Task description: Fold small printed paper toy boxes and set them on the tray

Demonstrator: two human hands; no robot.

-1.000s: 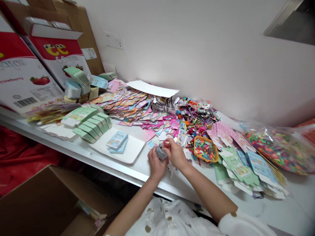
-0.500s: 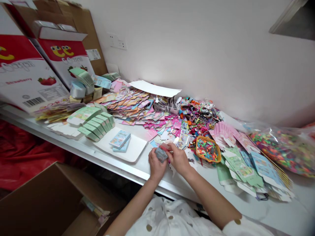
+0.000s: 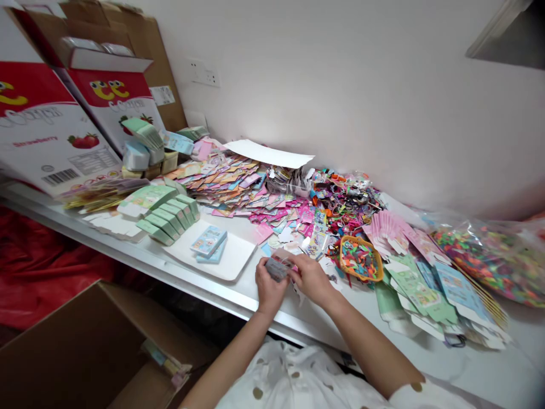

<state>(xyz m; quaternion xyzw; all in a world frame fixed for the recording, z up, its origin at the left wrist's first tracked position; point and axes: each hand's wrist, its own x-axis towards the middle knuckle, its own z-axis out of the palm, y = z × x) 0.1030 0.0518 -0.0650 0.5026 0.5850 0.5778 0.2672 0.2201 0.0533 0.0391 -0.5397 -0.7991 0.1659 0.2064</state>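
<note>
My left hand [image 3: 269, 291] is closed around a small grey box [image 3: 276, 270], held just above the front of the table. My right hand [image 3: 313, 279] is at the box's right end with its fingers pinched together. Whatever lies between those fingertips is too small and blurred to make out. Left of the hands, two light-blue printed boxes [image 3: 209, 241] lie stacked on a white tray [image 3: 232, 267]. Just right of my right hand stands an orange basket [image 3: 342, 254] of small colourful pieces.
Behind the hands spread heaps of printed cards [image 3: 230, 182] and colourful bits [image 3: 344, 199]. Green boxes [image 3: 170, 218] line up at left, near strawberry cartons [image 3: 55, 136]. Flattened boxes [image 3: 426, 295] and a clear bag [image 3: 489, 255] lie at right. A cardboard box [image 3: 85, 346] stands below.
The grey box has turned slightly in my left hand. My right fingers have shifted a little at its end, and the red patch seen there earlier shows less.
</note>
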